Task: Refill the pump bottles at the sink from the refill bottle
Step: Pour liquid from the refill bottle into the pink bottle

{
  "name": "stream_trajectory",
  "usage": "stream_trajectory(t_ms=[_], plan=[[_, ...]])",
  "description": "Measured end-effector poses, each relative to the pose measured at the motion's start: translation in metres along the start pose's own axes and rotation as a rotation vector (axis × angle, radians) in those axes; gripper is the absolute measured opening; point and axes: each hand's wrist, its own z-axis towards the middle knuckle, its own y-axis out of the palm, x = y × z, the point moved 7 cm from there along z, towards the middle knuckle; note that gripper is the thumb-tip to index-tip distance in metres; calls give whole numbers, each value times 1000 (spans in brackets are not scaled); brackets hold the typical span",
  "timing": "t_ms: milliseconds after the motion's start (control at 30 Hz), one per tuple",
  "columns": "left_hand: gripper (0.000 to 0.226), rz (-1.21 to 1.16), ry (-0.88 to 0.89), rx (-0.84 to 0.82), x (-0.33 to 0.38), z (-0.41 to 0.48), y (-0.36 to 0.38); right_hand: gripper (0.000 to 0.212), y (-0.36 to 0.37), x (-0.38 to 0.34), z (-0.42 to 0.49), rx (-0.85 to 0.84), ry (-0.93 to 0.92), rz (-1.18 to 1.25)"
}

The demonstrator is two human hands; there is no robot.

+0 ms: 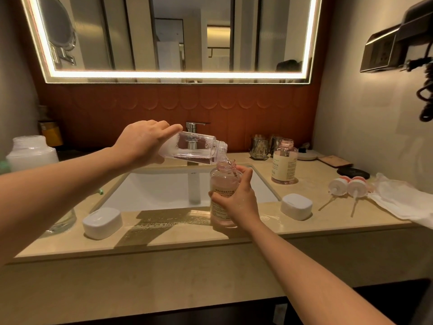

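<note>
My left hand (pixel 143 141) grips the tilted refill bottle (pixel 194 148), right hand (pixel 236 198) clasps the pump bottle (pixel 221 184); mouths must align, tilt gently.

Left hand (pixel 143 141) tipping refill bottle (pixel 194 148) into pump bottle (pixel 222 195), right hand (pixel 236 198) steadying it

The sink (pixel 164 186) bears small lettering, perhaps "HEGII".

You're tipping a clear refill (pixel 194 148) over a pale pink bottle (pixel 222 181) bearing a cream label; a second bottle (pixel 284 165) is showing the same pink and cream. White boxes (pixel 102 222) and red-collared white pumps (pixel 338 186) are lying on the beige veined counter (pixel 187 238), rust-brown scalloped tiles (pixel 140 106) running behind.
</note>
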Motion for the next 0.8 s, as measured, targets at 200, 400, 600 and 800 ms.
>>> stream_trajectory(t_ms=[200,400,600,800], plan=[[84,-4,4,2,0,0,1,80,0,0,0,-1,-5,-3],[83,-21,1,-1,0,0,1,81,1,4,1,4,-4,-18],[82,-20,2,9,0,1,0,81,2,6,3,-2,-3,-32],[81,-20,10,21,1,2,-2,81,2,6,2,-2,2,-25]])
